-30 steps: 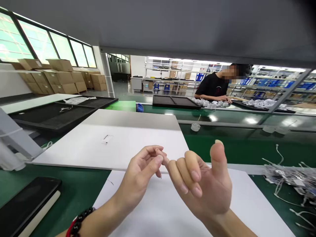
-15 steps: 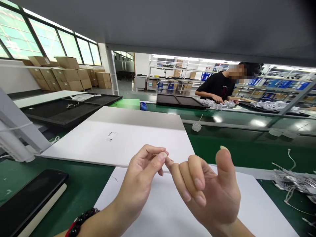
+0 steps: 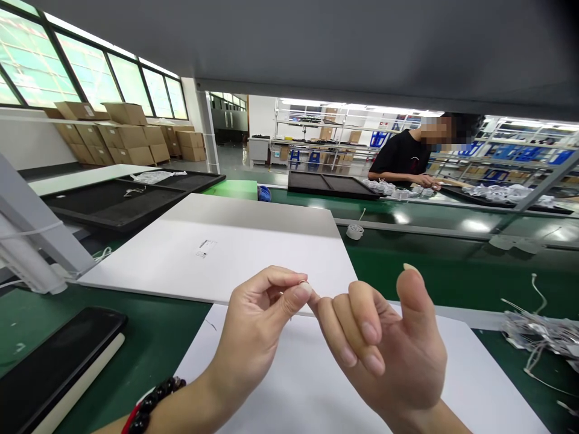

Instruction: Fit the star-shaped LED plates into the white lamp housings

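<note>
My left hand (image 3: 256, 325) is closed in a pinch over the white board, thumb and forefinger around the end of a finger of my right hand (image 3: 393, 349). A thin curved edge shows at the pinch, too small to name. The palm of my right hand faces me, its thumb stretched up and several fingers loosely curled, with nothing in them. Below both hands lies a white sheet or panel (image 3: 307, 374). Just beyond it rests a large white board (image 3: 266, 241) with a small printed label (image 3: 207, 248).
A black phone-like device (image 3: 58, 361) lies at left. Clear packets with white wires (image 3: 540, 334) lie at right. A small white coil (image 3: 355, 231) sits behind. Black trays (image 3: 332, 184) stand beyond, and a person in a black shirt (image 3: 402, 154) works across the bench. A grey shelf (image 3: 289, 42) hangs overhead.
Both hands have shifted very slightly right, with the left pinch still on the right hand's finger. The person across has drawn their hands to the right.
</note>
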### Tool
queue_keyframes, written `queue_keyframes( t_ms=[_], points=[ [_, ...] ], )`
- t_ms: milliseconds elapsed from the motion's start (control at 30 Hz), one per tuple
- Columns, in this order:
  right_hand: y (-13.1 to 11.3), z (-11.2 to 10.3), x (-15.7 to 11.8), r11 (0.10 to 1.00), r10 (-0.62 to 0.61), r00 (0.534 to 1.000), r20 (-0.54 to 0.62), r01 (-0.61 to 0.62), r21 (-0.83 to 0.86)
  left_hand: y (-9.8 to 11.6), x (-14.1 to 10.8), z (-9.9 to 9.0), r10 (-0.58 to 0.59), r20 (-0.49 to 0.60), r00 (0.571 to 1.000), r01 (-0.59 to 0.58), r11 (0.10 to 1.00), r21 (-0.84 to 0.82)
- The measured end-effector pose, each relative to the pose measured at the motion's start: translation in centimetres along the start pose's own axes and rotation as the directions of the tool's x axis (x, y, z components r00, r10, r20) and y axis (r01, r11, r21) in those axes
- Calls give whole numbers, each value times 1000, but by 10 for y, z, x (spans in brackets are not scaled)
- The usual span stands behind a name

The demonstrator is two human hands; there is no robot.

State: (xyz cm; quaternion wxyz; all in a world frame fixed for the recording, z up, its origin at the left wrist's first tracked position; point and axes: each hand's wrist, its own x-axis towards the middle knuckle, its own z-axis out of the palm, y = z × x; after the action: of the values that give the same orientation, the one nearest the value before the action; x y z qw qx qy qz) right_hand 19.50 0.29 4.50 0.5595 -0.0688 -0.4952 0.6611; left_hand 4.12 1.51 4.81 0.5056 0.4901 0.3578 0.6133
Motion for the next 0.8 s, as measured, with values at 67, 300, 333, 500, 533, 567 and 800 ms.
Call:
queue_keyframes(
  t_ms=[67, 300, 333, 500, 533, 567, 800],
  points=[
    [-2, 0, 0, 1000, -3, 1000, -2, 3, -31, 0, -1, -2, 34, -4, 999, -34, 999, 13],
    [-12, -1, 1, 996, -46, 980, -191, 31, -81, 1, -5, -4, 81, 3, 997, -81, 996, -27],
    [-13, -1, 1, 997, -44, 981, -191, 30, -78, 0, -5, -4, 56, 6, 998, -56, 997, -45],
    [-17, -2, 2, 995, -44, 982, -183, 26, -97, -7, -2, -5, -108, 1, 994, 108, 987, -117],
    [-18, -2, 2, 995, -44, 982, -184, 26, -100, -8, -1, -5, -141, -1, 990, 140, 982, -130],
    [-18, -2, 2, 994, -46, 981, -187, 26, -104, -9, -1, -5, -171, -4, 985, 169, 975, -145],
    [-12, -4, 2, 963, -127, 931, -342, 33, -267, -4, 2, -2, -312, 34, 950, 311, 923, -226]
  ],
)
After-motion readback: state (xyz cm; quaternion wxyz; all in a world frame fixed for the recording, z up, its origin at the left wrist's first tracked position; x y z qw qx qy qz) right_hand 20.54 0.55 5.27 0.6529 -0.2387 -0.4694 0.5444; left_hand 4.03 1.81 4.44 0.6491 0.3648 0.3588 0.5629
